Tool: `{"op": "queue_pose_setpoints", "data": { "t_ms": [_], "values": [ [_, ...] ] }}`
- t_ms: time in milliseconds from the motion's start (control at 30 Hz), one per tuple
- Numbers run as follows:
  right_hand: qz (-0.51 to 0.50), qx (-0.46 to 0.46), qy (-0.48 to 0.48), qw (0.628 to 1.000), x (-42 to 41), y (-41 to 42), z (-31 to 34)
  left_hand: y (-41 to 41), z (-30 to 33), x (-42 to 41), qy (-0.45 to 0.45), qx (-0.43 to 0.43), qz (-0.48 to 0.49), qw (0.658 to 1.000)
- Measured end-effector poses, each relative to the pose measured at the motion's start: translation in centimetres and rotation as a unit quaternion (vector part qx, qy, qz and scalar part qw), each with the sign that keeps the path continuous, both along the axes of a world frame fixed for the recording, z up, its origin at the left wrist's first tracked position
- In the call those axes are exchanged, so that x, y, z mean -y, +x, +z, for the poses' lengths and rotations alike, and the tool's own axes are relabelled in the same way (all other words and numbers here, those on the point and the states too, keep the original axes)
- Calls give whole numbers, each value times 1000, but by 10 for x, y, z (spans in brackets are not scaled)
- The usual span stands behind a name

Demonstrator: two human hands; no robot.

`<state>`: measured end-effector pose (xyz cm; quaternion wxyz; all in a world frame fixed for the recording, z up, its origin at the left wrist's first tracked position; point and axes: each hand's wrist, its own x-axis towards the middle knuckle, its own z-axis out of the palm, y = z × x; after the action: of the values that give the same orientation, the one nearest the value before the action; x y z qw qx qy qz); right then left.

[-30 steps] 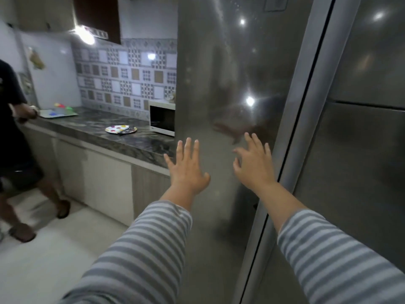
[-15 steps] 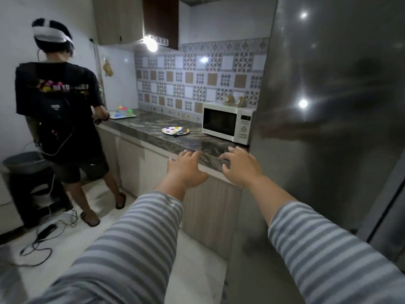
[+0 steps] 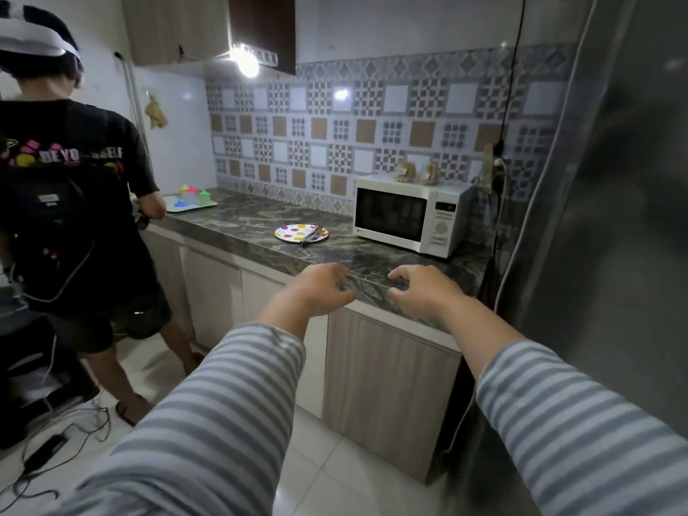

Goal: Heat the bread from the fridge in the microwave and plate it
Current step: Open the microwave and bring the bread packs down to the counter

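A white microwave [image 3: 405, 214] with its door closed stands on the marble counter [image 3: 245, 227] beside the dark fridge [image 3: 610, 217] on the right. Left of the microwave lies a plate with coloured dots [image 3: 298, 232], and dark tongs rest on its right side. My left hand [image 3: 320, 288] and my right hand [image 3: 420, 290] hover side by side over the counter's front edge, palms down, fingers loosely curled, holding nothing. No bread is visible.
Another person [image 3: 70, 202] in a black shirt stands at the left end of the counter. A tray with small coloured cups [image 3: 191, 199] sits beside them. Cables [image 3: 56, 441] trail across the white floor at lower left.
The view has swung left from the fridge door to the counter and microwave. Both hands have dropped from the fridge front and now hang over the counter edge.
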<state>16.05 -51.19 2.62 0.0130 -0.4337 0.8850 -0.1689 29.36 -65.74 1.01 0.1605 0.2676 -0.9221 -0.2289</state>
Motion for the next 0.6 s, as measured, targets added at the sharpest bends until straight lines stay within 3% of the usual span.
{"op": "queue_pose_setpoints", "data": {
  "t_ms": [600],
  "values": [
    [-41, 21, 5, 999, 216, -240, -27, -250, -12, 216, 10, 12, -62, 998]
  ]
}}
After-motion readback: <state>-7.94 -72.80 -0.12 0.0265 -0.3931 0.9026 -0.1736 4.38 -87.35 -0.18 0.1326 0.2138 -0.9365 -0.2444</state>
